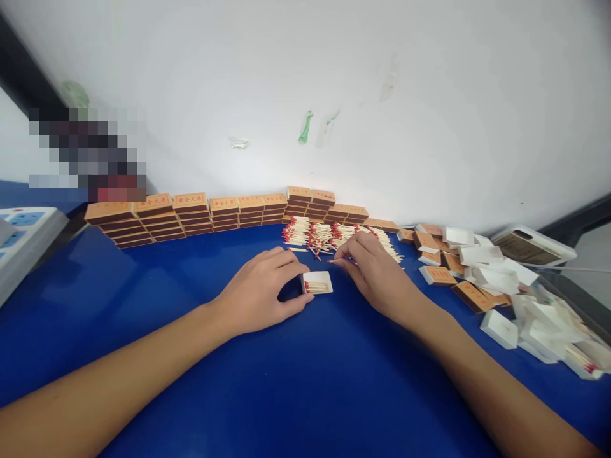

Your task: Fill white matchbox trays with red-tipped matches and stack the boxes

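On the blue desk (296, 381), stacked matchboxes (191, 205) line up beyond the left grip (262, 289). Loose matches (321, 235) lie heaped just beyond the right grip (375, 270). A white tray (321, 277), with matchsticks (317, 288) inside, is pinched at one end by the left grip; the right grip seems closed on one red-headed match (330, 261).

Match pile (340, 235) behind matchbox tray (324, 276)

Bright light across the wall (429, 127), pale glare on the worktop (229, 401) at left, shadow under the left hand (261, 289), edges stretching, pixelation far left!
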Demonstrator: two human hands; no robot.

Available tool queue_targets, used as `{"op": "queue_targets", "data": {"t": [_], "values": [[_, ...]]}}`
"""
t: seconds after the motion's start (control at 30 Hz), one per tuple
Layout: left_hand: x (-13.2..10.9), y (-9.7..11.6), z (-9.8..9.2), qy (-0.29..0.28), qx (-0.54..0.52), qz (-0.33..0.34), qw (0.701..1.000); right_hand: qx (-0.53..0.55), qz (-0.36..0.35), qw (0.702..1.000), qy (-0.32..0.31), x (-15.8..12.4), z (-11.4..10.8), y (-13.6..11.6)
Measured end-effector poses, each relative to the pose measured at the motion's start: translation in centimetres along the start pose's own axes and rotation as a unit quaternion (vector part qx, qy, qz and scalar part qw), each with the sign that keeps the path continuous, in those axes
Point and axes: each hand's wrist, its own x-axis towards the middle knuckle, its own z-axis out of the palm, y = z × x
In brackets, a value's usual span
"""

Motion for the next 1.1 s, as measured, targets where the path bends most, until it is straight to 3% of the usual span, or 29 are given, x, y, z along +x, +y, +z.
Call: {"op": "queue_targets", "data": {"t": [0.13,0.3,0.6,0.73,0.9,1.1], "values": [[0.1,0.1,0.0,-0.001,-0.005,0.000,1.000,-0.009,-0.023,1.000,0.013,0.0,-0.5,-2.7],[0.2,0.1,-0.1,0.000,-0.002,0.001,1.000,-0.105,-0.059,0.993,0.008,-0.2,0.5,-5.3],[0.1,0.0,0.0,-0.008,0.000,0.000,1.000,-0.198,-0.064,0.978,-0.026,-0.2,0.8,-6.2],[0.1,0.0,0.0,-0.011,-0.002,0.002,1.000,-0.175,-0.060,0.982,-0.037,-0.2,1.2,-6.1],[0.1,0.0,0.0,-0.006,-0.003,0.000,1.000,-0.089,-0.055,0.994,-0.004,-0.3,0.5,-5.3],[0.1,0.2,-0.2,-0.009,-0.006,-0.007,1.000,-0.009,0.021,0.999,-0.029,-0.7,-1.2,-4.2]]}}
